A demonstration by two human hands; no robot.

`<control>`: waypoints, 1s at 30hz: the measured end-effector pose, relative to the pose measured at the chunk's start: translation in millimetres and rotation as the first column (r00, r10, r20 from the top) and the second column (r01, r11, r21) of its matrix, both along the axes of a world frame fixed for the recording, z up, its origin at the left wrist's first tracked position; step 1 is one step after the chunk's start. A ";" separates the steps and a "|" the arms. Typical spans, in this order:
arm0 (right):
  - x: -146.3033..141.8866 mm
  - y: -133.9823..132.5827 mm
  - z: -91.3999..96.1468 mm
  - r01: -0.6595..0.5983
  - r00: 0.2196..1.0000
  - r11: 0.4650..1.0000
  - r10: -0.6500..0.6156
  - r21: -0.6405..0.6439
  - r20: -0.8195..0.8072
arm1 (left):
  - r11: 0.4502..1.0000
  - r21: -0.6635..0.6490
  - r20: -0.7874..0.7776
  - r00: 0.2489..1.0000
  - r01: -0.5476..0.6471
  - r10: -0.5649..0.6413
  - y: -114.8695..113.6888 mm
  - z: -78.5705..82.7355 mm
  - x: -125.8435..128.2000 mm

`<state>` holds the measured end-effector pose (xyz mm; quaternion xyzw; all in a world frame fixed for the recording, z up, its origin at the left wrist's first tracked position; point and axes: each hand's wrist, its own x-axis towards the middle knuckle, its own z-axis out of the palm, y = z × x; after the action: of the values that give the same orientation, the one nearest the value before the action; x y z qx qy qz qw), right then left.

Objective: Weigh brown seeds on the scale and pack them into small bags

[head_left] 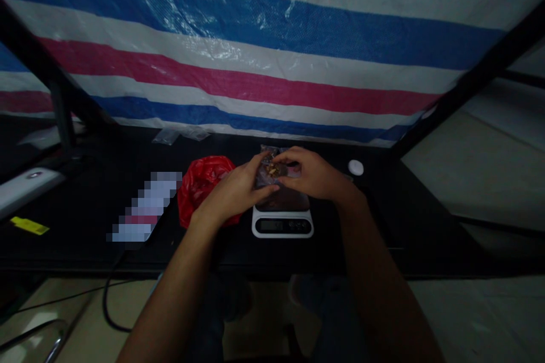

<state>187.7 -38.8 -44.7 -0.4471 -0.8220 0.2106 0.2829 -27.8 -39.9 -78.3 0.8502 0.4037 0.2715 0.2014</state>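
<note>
A small clear plastic bag (268, 173) with brownish bits inside sits on a white digital kitchen scale (283, 226) on the black table. My left hand (234, 193) grips the bag's left side with its fingers curled. My right hand (313, 174) pinches the bag's top from the right. Both hands meet over the scale's platform, hiding most of the bag. A red plastic bag (199, 184) lies just left of the scale, partly under my left wrist.
A blurred flat item (145, 207) lies left of the red bag. A small white round object (356, 167) sits to the right. Clear plastic bags (179, 135) lie at the table's back, a yellow tag (29, 226) at far left. A striped tarp (272, 57) hangs behind.
</note>
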 end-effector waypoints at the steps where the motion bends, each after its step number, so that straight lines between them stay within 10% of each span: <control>1: -0.2 -0.1 0.5 0.000 1.000 1.000 0.000 0.001 0.019 | 1.000 0.002 0.011 1.000 0.001 -0.001 0.3 -0.5 -0.2; 30: -14.2 -22.3 41.7 0.011 0.995 0.971 0.014 0.239 -0.104 | 0.995 0.094 0.257 0.966 -0.014 -0.011 -1.7 6.3 -2.7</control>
<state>173.6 -61.1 -3.0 -0.3974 -0.8258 0.1334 0.3772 -30.5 -41.7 -72.0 0.8160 0.3615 0.3987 0.2111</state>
